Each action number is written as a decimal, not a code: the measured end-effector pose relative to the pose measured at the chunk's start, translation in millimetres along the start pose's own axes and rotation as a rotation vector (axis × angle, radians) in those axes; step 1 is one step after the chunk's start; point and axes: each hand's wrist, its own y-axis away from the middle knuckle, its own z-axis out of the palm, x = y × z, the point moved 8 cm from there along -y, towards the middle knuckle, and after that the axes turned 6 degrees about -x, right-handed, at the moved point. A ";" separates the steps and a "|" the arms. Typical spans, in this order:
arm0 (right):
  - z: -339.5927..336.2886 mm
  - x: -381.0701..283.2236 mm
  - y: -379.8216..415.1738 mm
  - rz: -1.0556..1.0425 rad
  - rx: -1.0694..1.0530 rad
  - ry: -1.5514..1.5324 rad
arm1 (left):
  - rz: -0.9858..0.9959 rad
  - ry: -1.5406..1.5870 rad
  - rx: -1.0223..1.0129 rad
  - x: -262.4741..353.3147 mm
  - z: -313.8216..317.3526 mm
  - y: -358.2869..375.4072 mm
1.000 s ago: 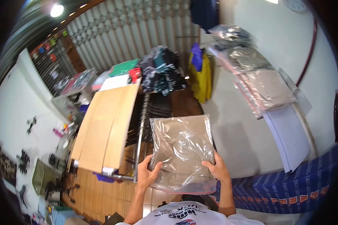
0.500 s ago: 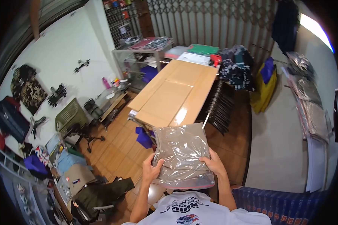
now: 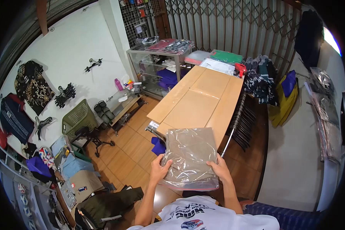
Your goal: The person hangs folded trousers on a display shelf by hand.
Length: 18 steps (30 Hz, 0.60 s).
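Observation:
A folded brown garment in a clear plastic bag (image 3: 191, 155) is held in front of my chest, over the near end of the table. The bag's red-edged seam faces my white shirt. My left hand (image 3: 161, 168) grips the left side, thumb on top and fingers underneath. On the opposite side my right hand (image 3: 219, 168) pinches the edge the same way. Creases and glare cover the plastic. The fingers below the bag are mostly hidden.
A wooden-topped table (image 3: 184, 105) stands ahead, with a green packet (image 3: 226, 56) at its far end. Black hangers (image 3: 243, 128) hang along its right side. To the left are a green basket (image 3: 78, 118), a wheeled stool base (image 3: 99, 143) and dark clothes (image 3: 111, 205).
The view has swung slightly left, so the room appears shifted to the right. Both hands still hold the bagged garment, which sits in nearly the same place.

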 end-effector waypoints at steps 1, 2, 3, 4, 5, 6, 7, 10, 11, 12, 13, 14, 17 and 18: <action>1.7 -0.8 -9.6 -0.007 0.016 -0.017 | 0.004 -0.002 0.002 -1.8 -3.4 -12.6; 5.4 -0.8 -20.6 -0.021 0.026 -0.060 | -0.014 -0.038 -0.006 -3.5 -6.3 -25.9; 7.0 -1.8 -31.8 -0.024 0.030 -0.064 | -0.033 -0.074 -0.019 -5.5 -7.9 -38.8; 9.2 -2.8 -40.3 -0.031 0.035 -0.063 | -0.032 -0.075 -0.026 -6.8 -9.5 -51.8; 10.2 -5.2 -47.9 -0.036 0.040 -0.062 | -0.070 -0.105 -0.033 -11.5 -11.8 -65.6; 7.7 2.5 -61.0 -0.063 0.038 -0.022 | -0.108 -0.134 -0.038 -16.7 -13.9 -79.1; 7.8 9.0 -72.3 -0.062 0.044 -0.023 | -0.107 -0.134 -0.044 -20.6 -15.3 -92.5; 5.1 19.8 -104.4 -0.097 0.070 -0.014 | -0.055 -0.203 -0.016 -20.8 -20.8 -131.9; 2.9 23.3 -111.0 -0.093 0.087 -0.016 | -0.052 -0.201 -0.034 -21.9 -19.0 -143.0; 2.9 26.3 -117.8 -0.101 0.098 -0.018 | -0.046 -0.227 -0.008 -23.7 -19.7 -154.5; 3.7 21.9 -123.9 -0.110 0.111 -0.019 | -0.038 -0.250 0.017 -27.0 -20.0 -167.4; 4.7 14.1 -125.9 -0.051 0.112 -0.047 | -0.027 -0.265 0.001 -38.8 -17.5 -182.5; -5.3 10.5 -141.3 -0.151 0.324 0.384 | -0.015 -0.351 -0.045 -61.7 -7.1 -219.4; -7.8 5.6 -140.9 -0.101 0.407 0.450 | -0.009 -0.373 -0.063 -77.2 -2.3 -232.3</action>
